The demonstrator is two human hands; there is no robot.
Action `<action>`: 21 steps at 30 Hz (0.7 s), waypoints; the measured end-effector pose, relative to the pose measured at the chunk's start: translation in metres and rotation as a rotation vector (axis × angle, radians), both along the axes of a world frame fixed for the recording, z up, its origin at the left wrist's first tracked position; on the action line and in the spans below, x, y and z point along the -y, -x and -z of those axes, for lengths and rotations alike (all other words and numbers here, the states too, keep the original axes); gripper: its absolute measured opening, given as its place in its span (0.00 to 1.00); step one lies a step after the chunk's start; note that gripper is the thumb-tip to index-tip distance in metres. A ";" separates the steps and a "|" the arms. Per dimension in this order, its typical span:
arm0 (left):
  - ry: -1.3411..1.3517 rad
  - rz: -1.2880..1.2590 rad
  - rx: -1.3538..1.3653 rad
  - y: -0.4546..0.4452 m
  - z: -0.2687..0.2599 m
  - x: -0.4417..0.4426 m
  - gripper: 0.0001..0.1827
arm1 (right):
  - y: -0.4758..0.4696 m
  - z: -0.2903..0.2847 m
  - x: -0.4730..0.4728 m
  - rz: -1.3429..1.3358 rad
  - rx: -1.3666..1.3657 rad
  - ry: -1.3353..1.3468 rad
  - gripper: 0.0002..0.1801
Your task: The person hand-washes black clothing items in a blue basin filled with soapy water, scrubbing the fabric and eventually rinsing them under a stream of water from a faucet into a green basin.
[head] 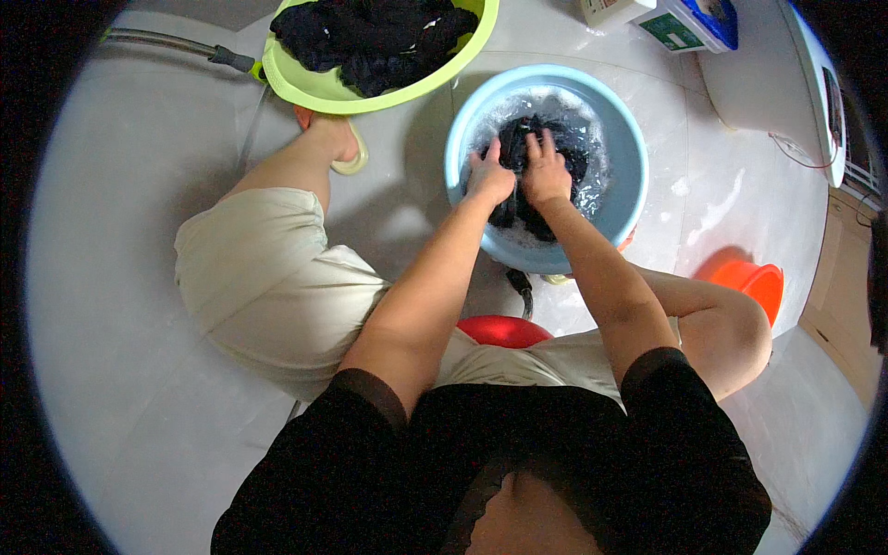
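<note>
A round light-blue plastic basin (633, 166) stands on the floor before me, with sudsy water and dark wet cloth (517, 142) in it. My left hand (491, 177) presses on the left part of the cloth, thumb raised; its other fingers are partly hidden, so its grip is unclear. Close beside it, my right hand (548, 173) lies on the cloth with at least two fingers spread forward. A lime-green tub (388, 103) holding a heap of black cloth (374, 41) is beyond the basin to the left.
A hose (163, 40) reaches the green tub's left side. A white container (614, 10) and a blue-and-white box (683, 28) are at the top right, near a white toilet-like fixture (756, 69). An orange-red bowl (760, 284) sits right, behind my knee. A red seat (503, 331) is beneath me.
</note>
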State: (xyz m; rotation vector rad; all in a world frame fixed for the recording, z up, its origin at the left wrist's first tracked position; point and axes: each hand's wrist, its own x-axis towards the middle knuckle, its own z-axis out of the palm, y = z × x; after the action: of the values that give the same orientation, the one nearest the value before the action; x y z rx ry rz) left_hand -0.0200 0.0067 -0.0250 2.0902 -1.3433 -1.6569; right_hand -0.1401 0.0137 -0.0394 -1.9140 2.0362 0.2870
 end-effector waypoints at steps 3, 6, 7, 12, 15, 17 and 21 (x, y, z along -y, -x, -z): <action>-0.197 0.121 -0.018 0.007 -0.005 0.006 0.36 | 0.024 0.040 -0.003 -0.145 -0.007 -0.235 0.26; -0.273 -0.237 -0.417 -0.002 0.007 -0.003 0.36 | 0.020 0.026 0.030 0.184 0.061 -0.426 0.21; -0.255 -0.350 -0.460 0.003 0.011 -0.003 0.35 | 0.021 0.016 0.038 0.213 0.117 -0.387 0.20; -0.418 -0.773 -0.903 0.004 0.013 0.017 0.32 | -0.007 -0.036 0.015 0.328 0.775 0.158 0.16; -0.430 -0.786 -1.082 -0.016 -0.019 0.034 0.29 | -0.031 -0.098 -0.032 0.149 0.963 0.186 0.15; -0.440 -0.644 -1.074 -0.017 -0.030 0.032 0.25 | -0.045 -0.116 -0.054 0.110 0.961 0.278 0.16; -0.316 -0.654 -1.437 -0.011 -0.052 0.009 0.15 | -0.063 -0.140 -0.052 0.043 0.715 0.457 0.25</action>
State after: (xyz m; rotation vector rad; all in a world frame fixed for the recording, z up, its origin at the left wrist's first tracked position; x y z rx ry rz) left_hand -0.0086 -0.0027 0.0272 0.6815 0.0540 -2.2032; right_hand -0.0773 0.0655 0.1007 -1.8197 1.7140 -0.8252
